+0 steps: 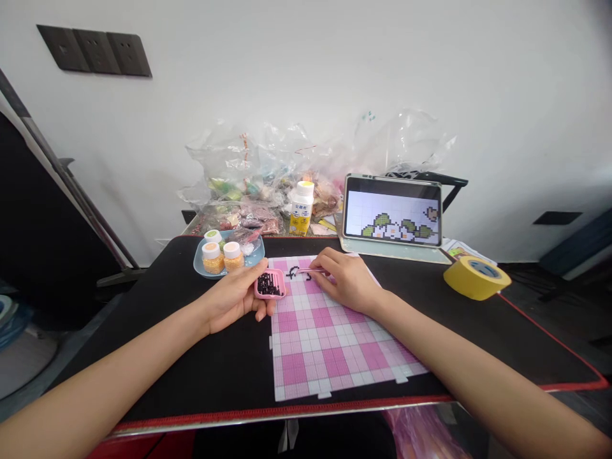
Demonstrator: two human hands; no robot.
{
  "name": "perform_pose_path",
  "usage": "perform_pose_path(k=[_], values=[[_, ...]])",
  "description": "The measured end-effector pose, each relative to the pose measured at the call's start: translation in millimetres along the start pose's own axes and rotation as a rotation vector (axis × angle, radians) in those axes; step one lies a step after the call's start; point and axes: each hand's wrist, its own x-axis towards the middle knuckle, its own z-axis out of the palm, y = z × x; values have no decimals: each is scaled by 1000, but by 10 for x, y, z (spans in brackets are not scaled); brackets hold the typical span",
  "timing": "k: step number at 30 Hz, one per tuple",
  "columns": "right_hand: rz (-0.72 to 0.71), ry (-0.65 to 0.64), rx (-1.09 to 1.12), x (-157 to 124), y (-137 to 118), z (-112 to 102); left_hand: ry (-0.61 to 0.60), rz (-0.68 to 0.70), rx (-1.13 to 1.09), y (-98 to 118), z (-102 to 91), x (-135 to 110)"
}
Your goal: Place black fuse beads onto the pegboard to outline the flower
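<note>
Black counter [201, 376] beneath, the left hand [234, 299] pinches a pink tray [280, 281] of black beads [268, 285], likely light but spill-prone, best rim-held, at the checked board's [306, 338] edge; the right hand [347, 277] pinches tweezers [308, 270].

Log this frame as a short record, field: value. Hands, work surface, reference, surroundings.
work surface: pink-and-white checked rectangular board on black red-edged mat
on board: short lines of black beads
left hand: holds small pink tray of loose black beads
right hand: grips thin pink tool beside those lines
reference: propped tablet, pixel-style flowers and leaves
left: blue plate, three clear white-capped jars
right: round yellow tape roll
back: white-and-yellow bottle, clear plastic bags
</note>
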Motion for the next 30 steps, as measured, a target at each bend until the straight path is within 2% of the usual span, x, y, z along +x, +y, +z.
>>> perform_pose_path(k=[14,24,30], values=[[-15,20,7,-5,16,8,21,-3,-15,2,8,0],[4,168,10,-4,49,45,22,27,-11,-21,-47,13],[-14,171,15,-3,32,34,36,39,-17,-32,-67,23]])
